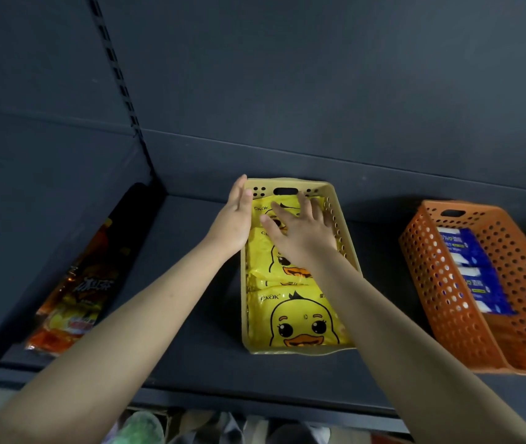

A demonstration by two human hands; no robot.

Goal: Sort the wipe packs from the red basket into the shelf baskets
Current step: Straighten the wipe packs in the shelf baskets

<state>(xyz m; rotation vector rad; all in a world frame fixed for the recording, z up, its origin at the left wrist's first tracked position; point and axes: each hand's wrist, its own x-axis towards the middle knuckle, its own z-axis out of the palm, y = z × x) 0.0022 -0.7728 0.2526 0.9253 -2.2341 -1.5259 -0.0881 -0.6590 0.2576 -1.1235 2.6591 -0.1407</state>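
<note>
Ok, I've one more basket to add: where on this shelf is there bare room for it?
The widest bare shelf lies left of the yellow basket, though the left forearm crosses it. A narrower strip separates it from the orange basket. The yellow basket itself is crowded: duck packs fill it.

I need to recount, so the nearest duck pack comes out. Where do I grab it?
Probably pinch the near edge of the nearest duck pack, from above and in front: it lies flat, face up, filling the yellow basket wall to wall, leaving no finger room beside it.
</note>
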